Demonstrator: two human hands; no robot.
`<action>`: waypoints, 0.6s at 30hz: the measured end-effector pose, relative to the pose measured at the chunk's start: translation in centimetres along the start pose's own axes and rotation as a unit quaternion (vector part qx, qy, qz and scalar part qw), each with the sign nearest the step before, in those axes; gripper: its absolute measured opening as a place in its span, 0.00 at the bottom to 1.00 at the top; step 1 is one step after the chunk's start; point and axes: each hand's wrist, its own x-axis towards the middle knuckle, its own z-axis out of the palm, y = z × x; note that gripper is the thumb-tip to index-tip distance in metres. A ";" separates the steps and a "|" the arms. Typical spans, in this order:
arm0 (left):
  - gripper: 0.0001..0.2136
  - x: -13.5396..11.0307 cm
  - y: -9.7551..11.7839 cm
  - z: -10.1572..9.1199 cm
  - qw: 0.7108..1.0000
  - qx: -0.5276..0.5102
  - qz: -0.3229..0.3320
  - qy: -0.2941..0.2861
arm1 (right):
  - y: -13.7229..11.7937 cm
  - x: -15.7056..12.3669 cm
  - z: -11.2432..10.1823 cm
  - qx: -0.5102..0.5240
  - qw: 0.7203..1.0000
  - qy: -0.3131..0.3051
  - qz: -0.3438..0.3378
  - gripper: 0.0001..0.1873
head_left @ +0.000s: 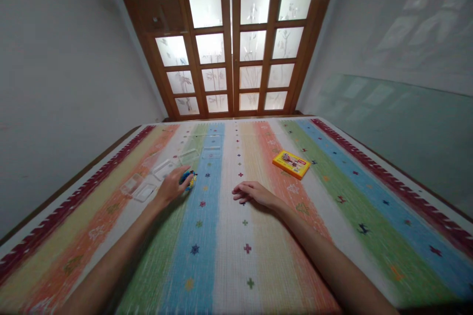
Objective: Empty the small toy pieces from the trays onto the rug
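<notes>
My left hand rests on the striped cloth with its fingers closed round a small blue and yellow toy. Only the toy's tip shows past the fingers. My right hand lies flat on the cloth near the middle, fingers stretched out towards the left, holding nothing. A yellow-orange box with a picture on its lid lies beyond and to the right of my right hand.
Several clear plastic trays lie on the cloth beyond and left of my left hand. The colourful striped cloth covers the whole surface. A wooden door with frosted glass panes stands at the far end.
</notes>
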 end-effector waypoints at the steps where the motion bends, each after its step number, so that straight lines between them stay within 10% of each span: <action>1: 0.23 -0.9 -0.1 0.3 1.000 0.002 -0.011 -0.008 | 0.0 0.0 0.0 0.002 1.000 0.000 0.001 0.23; 9: 0.26 0.4 1.0 3.9 0.997 -0.038 -0.053 -0.038 | -2.3 -1.8 -1.0 -0.057 0.998 0.037 -0.012 0.24; 18: 0.10 2.8 0.8 4.2 0.996 -0.078 -0.028 -0.016 | -7.0 -6.8 -9.7 -0.147 0.954 0.248 -0.088 0.27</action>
